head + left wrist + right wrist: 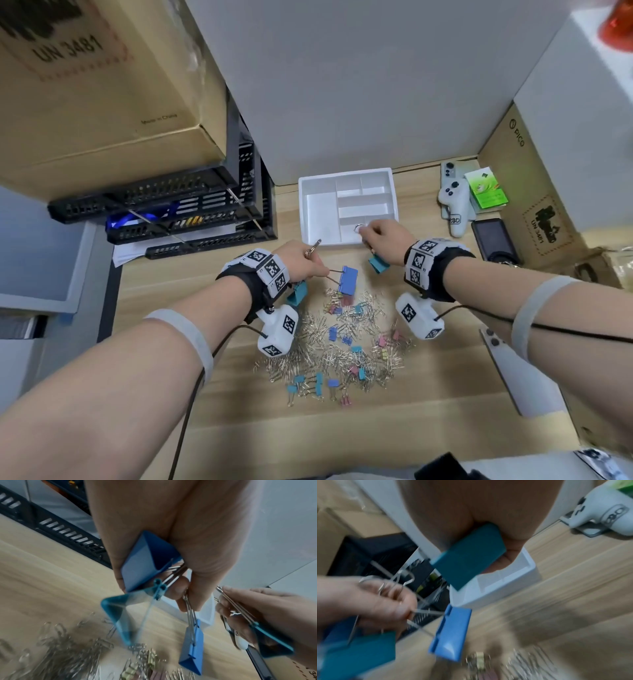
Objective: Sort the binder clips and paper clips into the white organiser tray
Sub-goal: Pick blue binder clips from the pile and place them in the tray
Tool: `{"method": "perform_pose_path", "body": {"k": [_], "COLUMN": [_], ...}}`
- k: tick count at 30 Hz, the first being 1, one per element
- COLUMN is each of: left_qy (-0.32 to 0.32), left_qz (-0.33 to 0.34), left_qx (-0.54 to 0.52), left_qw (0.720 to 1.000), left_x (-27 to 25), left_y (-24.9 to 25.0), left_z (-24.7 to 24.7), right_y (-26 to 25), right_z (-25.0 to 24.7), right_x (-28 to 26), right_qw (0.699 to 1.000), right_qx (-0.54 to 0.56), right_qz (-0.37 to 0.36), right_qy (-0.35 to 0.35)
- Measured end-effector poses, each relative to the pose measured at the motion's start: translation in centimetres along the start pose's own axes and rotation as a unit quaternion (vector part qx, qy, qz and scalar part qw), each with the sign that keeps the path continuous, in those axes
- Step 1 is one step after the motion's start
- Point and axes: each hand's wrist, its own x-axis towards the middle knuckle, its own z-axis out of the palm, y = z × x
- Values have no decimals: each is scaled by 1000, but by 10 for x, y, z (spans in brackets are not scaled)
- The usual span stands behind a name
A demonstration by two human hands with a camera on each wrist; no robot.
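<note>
Item: clip sorting, early stage. Tray (pixel 310 205), white, compartments appear empty, at back of wooden surface (pixel 428 394). Pile (pixel 342 342) of paper clips and small binder clips lies loose in front of it, unsorted.

Left hand (pixel 301 263): fingers clenched around several large binder clips by their wire handles; blue clip (pixel 348 280) dangles just above the pile, teal clip (pixel 296 294) hangs under the wrist, a third sits in the palm.

Right hand (pixel 385 238): fingers grasping another teal clip (pixel 378 264), knuckles over the tray's near right compartment.

Step in hand: carrying large binder clips to the tray. Next move likely calls for releasing each into one compartment.
</note>
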Motion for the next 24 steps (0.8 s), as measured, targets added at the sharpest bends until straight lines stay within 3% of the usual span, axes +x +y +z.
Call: {"method": "perform_pose_path", "body": {"k": [5,12,17,24], "left_qy": [37,143,167,152], "left_qz": [1,42,51,87], "left_qx": [13,46,154,306], "left_qw": [999,988,973,936], "left_x": [14,42,72,100], "left_y": [15,54,83,101], "left_z": [-27,-54,-57,-46], "right_y": [-4,-6,4,20], "right_z": [-32,-58,-63,-59], "right_x": [30,68,85,100], "right_qw": [998,992,991,993], "right_qx": [-4,-4,0,-35], "right_qz": [4,0,3,-3], "right_qy": [62,130,130,111]}}
